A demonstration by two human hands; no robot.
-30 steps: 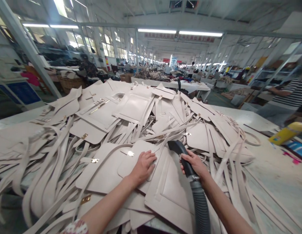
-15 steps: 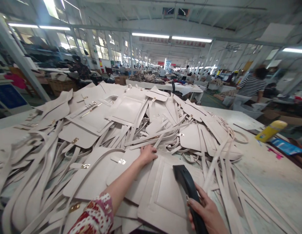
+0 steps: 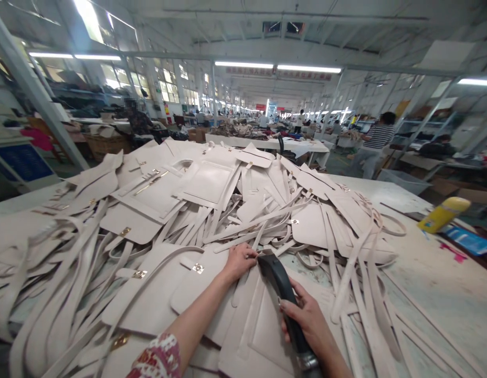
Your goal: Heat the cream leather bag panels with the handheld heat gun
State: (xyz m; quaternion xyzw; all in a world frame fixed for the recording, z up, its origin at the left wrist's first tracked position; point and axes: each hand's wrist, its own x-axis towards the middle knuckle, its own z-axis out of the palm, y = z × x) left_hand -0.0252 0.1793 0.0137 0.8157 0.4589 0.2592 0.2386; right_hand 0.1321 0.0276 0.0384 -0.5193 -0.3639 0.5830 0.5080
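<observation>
My right hand (image 3: 302,315) is wrapped around a black curved hand tool (image 3: 281,278) with a metallic band near its lower end. The tool's tip is at the top edge of a beige leather-look bag (image 3: 263,320) lying flat before me. Right by that tip, my left hand (image 3: 241,261) has its fingers pinched on the bag's top edge; the exact bit between them is partly hidden. To the left lie more beige bag pieces (image 3: 149,294), one with a gold-coloured clasp (image 3: 198,268).
A heap of beige bags (image 3: 208,181) and loose straps (image 3: 359,252) covers much of the pale table (image 3: 416,262). At the right stand a yellow bottle (image 3: 444,214) and a blue packet (image 3: 472,240). A person in a striped top (image 3: 379,139) stands beyond the table.
My right hand has moved the black tool up and left, bringing its tip beside my left hand. My left fingers have closed at the bag's edge. The striped-top person has shifted left.
</observation>
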